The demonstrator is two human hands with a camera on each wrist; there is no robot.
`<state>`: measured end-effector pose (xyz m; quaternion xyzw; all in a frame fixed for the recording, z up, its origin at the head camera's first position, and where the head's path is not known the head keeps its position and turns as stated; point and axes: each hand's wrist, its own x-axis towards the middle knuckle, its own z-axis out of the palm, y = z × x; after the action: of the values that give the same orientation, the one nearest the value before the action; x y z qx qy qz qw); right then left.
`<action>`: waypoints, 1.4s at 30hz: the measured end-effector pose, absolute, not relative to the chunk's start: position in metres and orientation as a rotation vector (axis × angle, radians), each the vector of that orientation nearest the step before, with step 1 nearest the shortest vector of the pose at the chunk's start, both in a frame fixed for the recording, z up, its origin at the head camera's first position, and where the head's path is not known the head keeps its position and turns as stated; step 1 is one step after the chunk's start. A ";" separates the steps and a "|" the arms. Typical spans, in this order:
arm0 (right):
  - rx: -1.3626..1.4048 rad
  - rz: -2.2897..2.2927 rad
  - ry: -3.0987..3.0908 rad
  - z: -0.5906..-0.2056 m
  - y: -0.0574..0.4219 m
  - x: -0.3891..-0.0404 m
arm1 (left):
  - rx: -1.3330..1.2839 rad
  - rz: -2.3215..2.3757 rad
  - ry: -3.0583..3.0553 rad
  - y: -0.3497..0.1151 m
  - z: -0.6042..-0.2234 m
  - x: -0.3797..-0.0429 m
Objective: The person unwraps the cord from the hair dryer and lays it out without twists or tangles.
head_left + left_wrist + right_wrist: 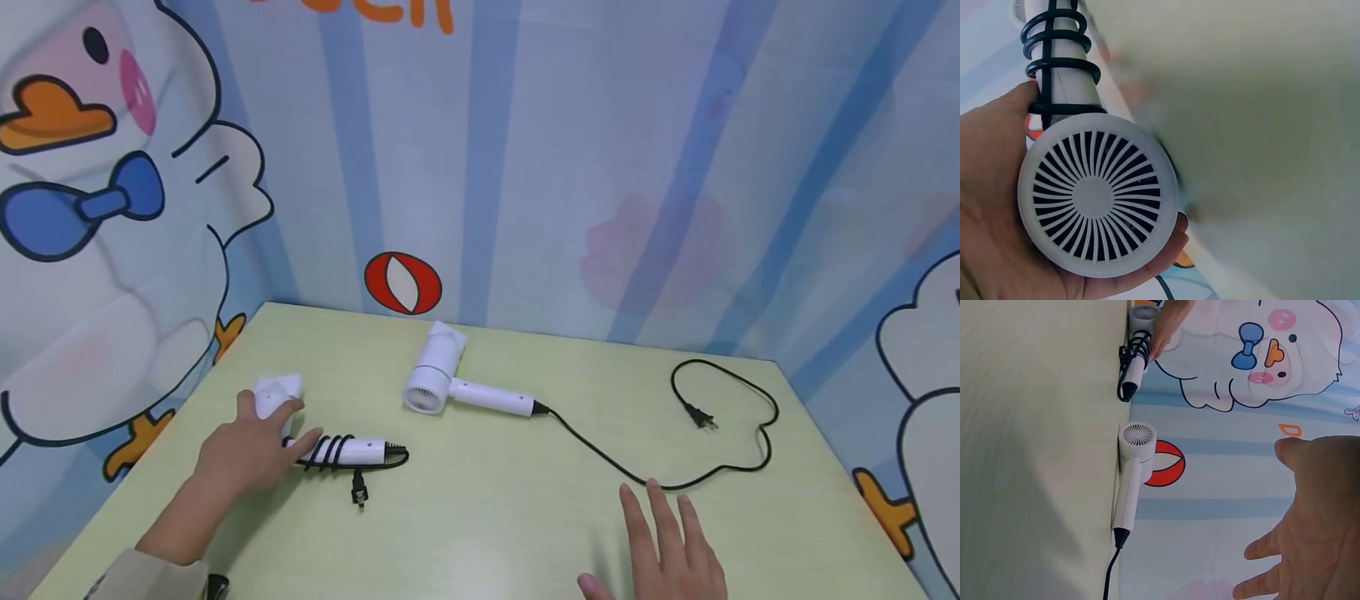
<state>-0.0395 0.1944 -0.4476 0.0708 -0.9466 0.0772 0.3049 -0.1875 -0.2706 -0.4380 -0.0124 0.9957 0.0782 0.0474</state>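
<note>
My left hand (pixel 243 450) grips the head of a white hair dryer (pixel 360 452) at the left of the table. Black cord (pixel 1063 64) is wound in several loops around this dryer's handle, and its plug (pixel 360 489) lies just in front. The left wrist view shows the round slotted grille (pixel 1093 195) with palm and fingers around it. A second white hair dryer (pixel 491 398) lies farther back in the middle, its cord (pixel 600 454) stretched out to the right. My right hand (pixel 671 558), fingers spread and holding nothing, is over the front right of the table.
The second dryer's plug (pixel 701 417) lies at the back right, inside a bend of its cord. Behind the pale yellow-green table (pixel 487 525) hangs a blue striped curtain (pixel 547 167) printed with cartoon ducks, close along the back edge.
</note>
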 end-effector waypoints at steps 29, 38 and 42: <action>0.169 0.215 -2.533 -0.446 0.200 -0.033 | 0.253 0.514 3.069 -0.106 -0.446 -0.129; 0.169 0.210 -2.560 -0.443 0.204 -0.033 | 0.323 0.725 2.983 -0.071 -0.446 -0.132; 0.169 0.208 -2.587 -0.440 0.206 -0.033 | 0.334 0.740 2.957 -0.062 -0.448 -0.136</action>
<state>-0.0326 0.2055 -0.4401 0.0628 -0.9585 0.0771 0.2671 -0.1356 -0.0620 -0.4476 0.1089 0.9637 0.2410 0.0375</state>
